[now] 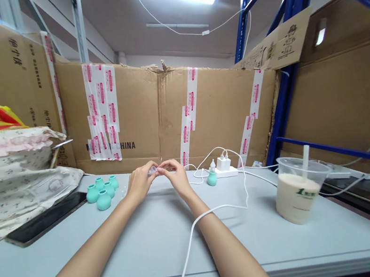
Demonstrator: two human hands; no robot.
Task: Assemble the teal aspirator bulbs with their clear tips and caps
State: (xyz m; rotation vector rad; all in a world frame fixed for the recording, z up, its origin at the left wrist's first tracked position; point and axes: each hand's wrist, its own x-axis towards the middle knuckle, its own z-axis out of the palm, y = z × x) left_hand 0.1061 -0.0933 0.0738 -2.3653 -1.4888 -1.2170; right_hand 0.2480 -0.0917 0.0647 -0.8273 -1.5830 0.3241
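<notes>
My left hand (141, 180) and my right hand (176, 174) meet at the far middle of the pale table (147, 250). Both pinch a small clear piece (153, 169) between their fingertips; I cannot make out what it is. Several teal rubber bulbs (102, 192) stand in a cluster left of my left hand. One more teal bulb (211, 178) stands right of my right hand, beside a white charger block (224, 164). A white cable (200, 224) crosses over my right forearm and runs off the table's near edge.
A black phone (47, 219) lies at the left, next to folded floral cloth (6, 179). A plastic cup of milky drink with a straw (299, 190) stands at the right. Taped cardboard walls (166, 113) close the back; a blue metal rack (283, 68) rises at the right.
</notes>
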